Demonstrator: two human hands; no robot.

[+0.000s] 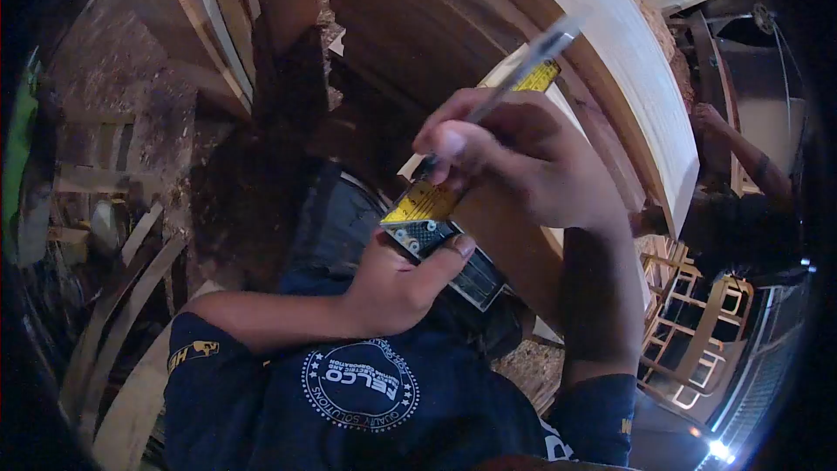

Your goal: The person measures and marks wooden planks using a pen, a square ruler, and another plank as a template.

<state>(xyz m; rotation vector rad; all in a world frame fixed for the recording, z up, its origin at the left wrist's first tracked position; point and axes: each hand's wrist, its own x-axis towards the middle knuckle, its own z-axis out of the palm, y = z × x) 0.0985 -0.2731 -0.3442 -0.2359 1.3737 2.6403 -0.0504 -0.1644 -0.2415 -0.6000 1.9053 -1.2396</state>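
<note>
Left hand [397, 286] holds the square [421, 203] by its handle [420, 235]; just beyond that grip, the right hand [532, 153] pinches the pen [519, 74]. Best keep the handle snug (a rocking square wanders) against the wood [497, 240].

Floor [109, 78], strewn with wood shavings [87, 126]; curved wooden strips [139, 392], several, along its left edge; slatted wooden frames [713, 323], at right; lamp [721, 451], one, lit.

Your shirt [253, 414], probably navy, has short sleeves [597, 414], yellow sleeve marks [206, 348] and a round white starred print [370, 384].
</note>
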